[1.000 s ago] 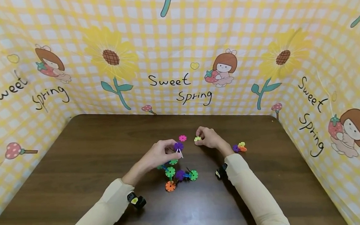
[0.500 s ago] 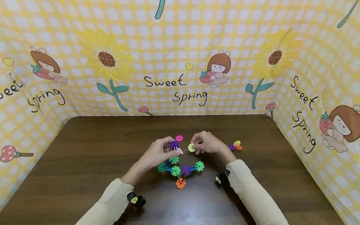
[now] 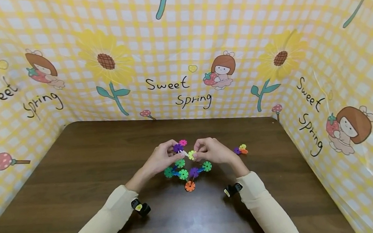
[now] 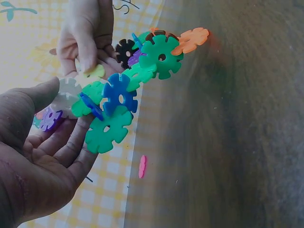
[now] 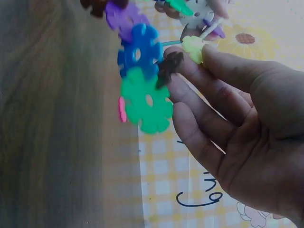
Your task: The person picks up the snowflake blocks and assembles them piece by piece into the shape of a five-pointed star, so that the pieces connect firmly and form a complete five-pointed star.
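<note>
In the head view my left hand [image 3: 158,159] holds a chain of interlocking snowflake discs above the table. In the left wrist view its thumb and fingers pinch a white disc [image 4: 70,90], with a purple disc [image 4: 50,119] close by. Green discs [image 4: 109,129], a blue disc [image 4: 120,90] and an orange disc [image 4: 192,41] are among those joined along the chain. My right hand [image 3: 216,150] pinches a yellow-green disc [image 3: 191,154] at the white disc's edge. Whether those two are slotted together or only touch, I cannot tell.
A loose pink disc [image 3: 183,142] lies on the brown table [image 3: 110,143] beyond the hands. To the right sits a small cluster of purple, yellow and orange discs [image 3: 243,150]. A yellow checked cloth [image 3: 175,52] walls the table's back and sides.
My right hand has brought the yellow-green disc leftward and nearer, up to the white disc. The held chain has turned, its lower discs swinging to the right and slightly upward.
</note>
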A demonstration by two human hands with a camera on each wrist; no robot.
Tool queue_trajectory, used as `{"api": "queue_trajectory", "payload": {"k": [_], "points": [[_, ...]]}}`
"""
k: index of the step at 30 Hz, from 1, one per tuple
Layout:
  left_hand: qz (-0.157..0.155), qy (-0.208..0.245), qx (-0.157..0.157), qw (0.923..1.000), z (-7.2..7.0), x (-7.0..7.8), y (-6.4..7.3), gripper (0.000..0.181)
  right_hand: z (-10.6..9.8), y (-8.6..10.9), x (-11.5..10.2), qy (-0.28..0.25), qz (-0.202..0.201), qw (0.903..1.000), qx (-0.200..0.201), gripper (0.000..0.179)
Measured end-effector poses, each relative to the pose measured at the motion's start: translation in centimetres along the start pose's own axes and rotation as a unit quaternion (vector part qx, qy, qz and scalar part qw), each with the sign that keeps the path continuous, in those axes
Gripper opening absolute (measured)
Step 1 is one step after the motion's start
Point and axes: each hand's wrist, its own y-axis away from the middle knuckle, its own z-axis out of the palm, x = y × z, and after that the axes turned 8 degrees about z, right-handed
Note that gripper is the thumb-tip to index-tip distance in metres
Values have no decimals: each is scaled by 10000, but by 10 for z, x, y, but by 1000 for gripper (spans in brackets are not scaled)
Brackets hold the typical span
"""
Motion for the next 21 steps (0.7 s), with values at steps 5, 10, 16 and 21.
{"api": "queue_trajectory", "payload": {"k": [5,10,16,21], "points": [[-39,70,45,10000,1,7,1,23,1,6,-1,-90,-64,9999,14,9],[41,21,-11,10000,-4,39,8,20,2,8,-2,-266,-76,9996,18,8],[61,204,21,9998,-4,48,9,18,5,8,-3,-605,-170,9980,18,9],[-13,355,98,9993,-3,43,5,16,8,7,-2,-924,-300,9950,217,11]]}}
